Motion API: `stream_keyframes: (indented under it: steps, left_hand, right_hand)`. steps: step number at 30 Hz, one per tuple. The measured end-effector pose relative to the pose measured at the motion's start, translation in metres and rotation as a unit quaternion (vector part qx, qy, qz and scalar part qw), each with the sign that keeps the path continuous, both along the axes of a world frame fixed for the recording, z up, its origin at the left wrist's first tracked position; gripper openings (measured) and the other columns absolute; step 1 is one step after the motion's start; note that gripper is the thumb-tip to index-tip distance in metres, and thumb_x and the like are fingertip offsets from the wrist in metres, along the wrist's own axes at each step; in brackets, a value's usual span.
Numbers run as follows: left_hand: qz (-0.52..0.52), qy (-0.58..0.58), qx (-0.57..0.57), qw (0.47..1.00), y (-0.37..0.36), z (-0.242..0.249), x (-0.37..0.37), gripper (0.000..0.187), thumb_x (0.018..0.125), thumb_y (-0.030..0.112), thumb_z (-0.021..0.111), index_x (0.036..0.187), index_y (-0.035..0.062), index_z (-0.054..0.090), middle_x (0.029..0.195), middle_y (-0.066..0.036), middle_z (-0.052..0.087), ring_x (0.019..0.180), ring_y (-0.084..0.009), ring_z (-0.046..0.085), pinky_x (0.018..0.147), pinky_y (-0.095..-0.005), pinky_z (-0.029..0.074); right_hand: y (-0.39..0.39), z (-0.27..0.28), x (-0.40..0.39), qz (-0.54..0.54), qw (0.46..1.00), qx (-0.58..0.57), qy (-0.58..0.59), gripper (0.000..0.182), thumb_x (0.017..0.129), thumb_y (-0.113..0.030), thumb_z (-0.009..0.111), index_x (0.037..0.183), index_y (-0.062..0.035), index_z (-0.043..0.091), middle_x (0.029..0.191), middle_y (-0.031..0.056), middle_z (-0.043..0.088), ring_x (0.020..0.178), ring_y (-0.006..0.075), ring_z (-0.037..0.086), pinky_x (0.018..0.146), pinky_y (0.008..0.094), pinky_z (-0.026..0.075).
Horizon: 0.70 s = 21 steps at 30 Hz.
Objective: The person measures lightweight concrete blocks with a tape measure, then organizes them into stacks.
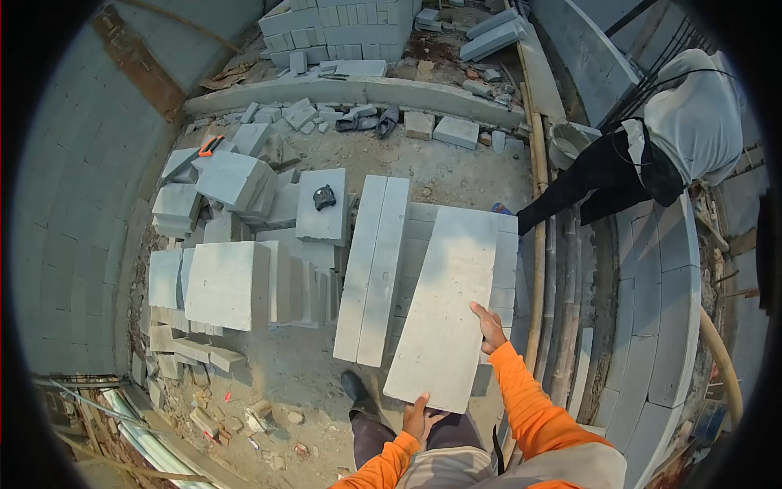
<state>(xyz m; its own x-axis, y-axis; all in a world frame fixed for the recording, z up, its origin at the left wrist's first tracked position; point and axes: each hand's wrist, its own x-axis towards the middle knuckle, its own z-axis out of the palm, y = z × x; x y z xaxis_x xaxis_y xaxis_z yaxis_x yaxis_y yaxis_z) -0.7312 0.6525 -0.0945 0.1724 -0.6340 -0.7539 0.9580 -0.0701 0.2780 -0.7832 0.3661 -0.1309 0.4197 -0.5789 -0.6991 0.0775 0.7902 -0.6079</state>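
Observation:
A long pale concrete block (444, 301) is held in front of my body, tilted, above a stack of similar blocks. My left hand (419, 420) grips its near end, with the thumb on top and the fingers underneath. On its right long edge, my right hand (489, 328) is closed with the thumb on the face; the other fingers are partly hidden. Just left of the held block lie two narrow blocks (373, 269) side by side on the stack. More stacked blocks (507, 269) show beyond its right edge.
Piled blocks (224, 285) stand to the left, with an orange-handled saw (210, 147) and a dark object (324, 197) on top. Bamboo poles (539, 244) run along the right beside a low block wall (652, 326). A person (684, 122) bends near a bucket (568, 145). Rubble (244, 416) litters the ground.

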Motion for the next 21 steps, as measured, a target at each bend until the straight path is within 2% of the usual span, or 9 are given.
stream_keyframes:
  steps: [2,5,6,9,10,14,16,19,21]
  left_hand:
    - [0.049,0.080,-0.005,0.996,-0.014,-0.036,-0.005,0.070,0.091,0.028,0.064,0.146,0.0094,0.024,0.143,-0.016,0.036,0.132,-0.0364,0.041,0.108,-0.0604,0.037]
    - [0.131,0.146,-0.017,0.980,-0.043,-0.065,-0.006,0.069,0.090,0.036,0.064,0.144,0.0102,0.029,0.143,-0.014,0.039,0.133,-0.0366,0.039,0.108,-0.0615,0.034]
    - [0.151,0.159,-0.039,0.975,-0.051,-0.072,0.000,0.068,0.090,0.038,0.064,0.143,0.0103,0.031,0.142,-0.013,0.040,0.133,-0.0363,0.040,0.107,-0.0610,0.034]
    - [0.203,0.190,-0.047,0.960,-0.061,-0.119,0.012,0.065,0.091,0.046,0.059,0.141,0.0116,0.037,0.141,-0.011,0.044,0.131,-0.0339,0.043,0.106,-0.0546,0.037]
    - [0.222,0.180,-0.058,0.956,-0.067,-0.129,0.018,0.065,0.091,0.047,0.059,0.141,0.0119,0.037,0.141,-0.010,0.045,0.131,-0.0333,0.044,0.106,-0.0532,0.038]
    - [0.293,0.160,-0.030,0.942,-0.088,-0.160,0.028,0.065,0.090,0.053,0.056,0.139,0.0126,0.043,0.138,-0.009,0.050,0.127,-0.0309,0.049,0.103,-0.0502,0.042]
    - [0.347,0.179,0.035,0.920,-0.089,-0.183,0.017,0.062,0.089,0.057,0.054,0.135,0.0138,0.050,0.132,-0.008,0.057,0.122,-0.0300,0.054,0.100,-0.0501,0.045]
    - [0.371,0.223,0.020,0.901,-0.079,-0.212,0.008,0.061,0.087,0.057,0.056,0.131,0.0158,0.054,0.124,-0.006,0.063,0.118,-0.0295,0.057,0.100,-0.0500,0.045]
    - [0.347,0.247,-0.005,0.905,-0.071,-0.217,0.012,0.053,0.086,0.055,0.055,0.124,0.0178,0.060,0.118,-0.005,0.066,0.105,-0.0257,0.061,0.089,-0.0458,0.047]
  right_hand:
    - [-0.023,-0.012,0.020,0.044,0.997,-0.059,0.018,0.056,0.090,-0.029,0.068,0.127,0.0063,0.047,0.114,0.0158,0.062,0.090,0.0280,0.068,0.077,0.0380,0.058]
    - [-0.039,-0.044,0.056,0.046,0.956,-0.206,0.201,0.065,0.084,-0.027,0.072,0.128,0.0093,0.041,0.107,0.0173,0.061,0.086,0.0299,0.067,0.073,0.0359,0.057]
    - [-0.044,-0.056,0.068,0.042,0.952,-0.214,0.214,0.079,0.079,-0.031,0.077,0.130,0.0116,0.035,0.116,0.0238,0.055,0.099,0.0342,0.062,0.082,0.0403,0.054]
    - [-0.043,-0.065,0.105,0.073,0.871,-0.272,0.402,0.096,0.074,-0.036,0.079,0.138,0.0123,0.026,0.136,0.0289,0.040,0.129,0.0416,0.042,0.106,0.0458,0.038]
    - [-0.042,-0.059,0.116,0.104,0.865,-0.262,0.415,0.099,0.076,-0.038,0.077,0.142,0.0100,0.021,0.141,0.0298,0.032,0.134,0.0432,0.033,0.111,0.0499,0.030]
    - [-0.032,-0.070,0.160,0.134,0.803,-0.285,0.506,0.098,0.076,-0.041,0.076,0.144,0.0054,0.022,0.135,0.0267,0.038,0.129,0.0415,0.039,0.105,0.0539,0.035]
    - [-0.017,-0.074,0.172,0.157,0.772,-0.299,0.538,0.098,0.076,-0.041,0.075,0.145,0.0047,0.022,0.132,0.0251,0.040,0.126,0.0404,0.041,0.104,0.0533,0.036]
    - [-0.001,-0.082,0.183,0.196,0.735,-0.329,0.560,0.099,0.078,-0.044,0.074,0.146,0.0042,0.021,0.127,0.0233,0.042,0.122,0.0391,0.044,0.101,0.0512,0.038]
    - [0.004,-0.080,0.185,0.219,0.733,-0.343,0.545,0.099,0.078,-0.046,0.073,0.146,0.0047,0.021,0.128,0.0244,0.041,0.122,0.0404,0.044,0.102,0.0509,0.038]
